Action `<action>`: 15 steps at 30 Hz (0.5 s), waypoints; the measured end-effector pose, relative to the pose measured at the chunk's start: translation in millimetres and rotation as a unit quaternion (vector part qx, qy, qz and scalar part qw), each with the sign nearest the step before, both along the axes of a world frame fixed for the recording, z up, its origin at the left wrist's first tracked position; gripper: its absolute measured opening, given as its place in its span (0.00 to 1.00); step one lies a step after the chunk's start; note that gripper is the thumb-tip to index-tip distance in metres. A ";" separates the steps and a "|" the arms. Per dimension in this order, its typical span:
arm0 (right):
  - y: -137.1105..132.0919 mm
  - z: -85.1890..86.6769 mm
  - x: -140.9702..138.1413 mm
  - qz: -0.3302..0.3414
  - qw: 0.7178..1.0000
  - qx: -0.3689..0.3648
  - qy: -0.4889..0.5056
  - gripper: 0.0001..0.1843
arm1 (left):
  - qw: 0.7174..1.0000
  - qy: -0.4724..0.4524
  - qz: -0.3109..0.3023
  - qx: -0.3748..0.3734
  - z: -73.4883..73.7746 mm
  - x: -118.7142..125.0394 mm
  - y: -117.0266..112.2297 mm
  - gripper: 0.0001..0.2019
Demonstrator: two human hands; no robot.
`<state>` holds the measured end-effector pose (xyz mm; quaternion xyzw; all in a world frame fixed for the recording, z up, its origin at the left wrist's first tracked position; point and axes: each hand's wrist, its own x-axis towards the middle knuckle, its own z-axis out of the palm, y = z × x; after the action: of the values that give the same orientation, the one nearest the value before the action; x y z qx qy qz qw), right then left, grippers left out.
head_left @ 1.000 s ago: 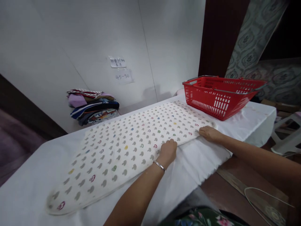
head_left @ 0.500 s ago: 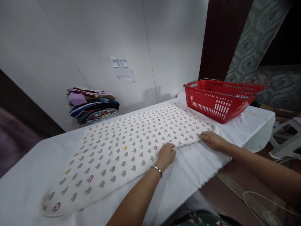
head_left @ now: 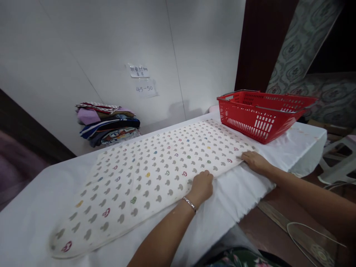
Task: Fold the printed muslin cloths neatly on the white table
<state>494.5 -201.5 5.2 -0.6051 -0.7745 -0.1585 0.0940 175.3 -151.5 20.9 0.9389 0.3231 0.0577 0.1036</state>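
Observation:
A cream blanket (head_left: 150,174) printed with grey and coloured mushrooms lies spread on the white-covered table, its rounded corner at the near left. My left hand (head_left: 200,187), with a silver bracelet at the wrist, has its fingers curled on the near edge, right of the middle. Farther right, my right hand (head_left: 256,163) pinches the same edge close to the blanket's right corner. Folds of cloth partly hide the fingertips of both hands.
A red plastic basket (head_left: 250,118) with metal handles stands at the back right, just beyond the blanket. Folded clothes (head_left: 109,124) are stacked by the wall at the back left. Paper signs (head_left: 146,89) hang on the wall. A white stool (head_left: 338,159) stands beside the table at right.
My left hand has slid slightly right along the near edge. My right hand has shifted a little right too, drawing the blanket's right corner slightly with it.

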 end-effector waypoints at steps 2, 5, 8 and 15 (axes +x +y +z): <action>-2.9 -1.5 2.9 0.003 1.000 -0.010 -0.004 0.14 | 0.998 0.021 -0.033 0.043 -3.7 0.5 -4.8 0.12; -5.1 -1.3 4.8 0.004 1.000 -0.027 0.007 0.14 | 0.996 0.022 -0.048 0.067 -6.9 -1.5 -5.4 0.11; -3.9 2.1 2.7 0.004 0.997 -0.061 0.048 0.15 | 0.996 0.013 -0.051 0.071 -9.4 -4.2 -4.2 0.11; 20.8 -2.2 -38.3 0.064 0.976 -0.065 0.196 0.17 | 0.996 -0.010 -0.051 0.070 -12.7 -3.0 -10.6 0.07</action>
<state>456.2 -180.7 3.0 -0.5781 -0.7871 0.0204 0.2141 172.3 -162.1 8.2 0.9584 0.2692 0.0841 0.0434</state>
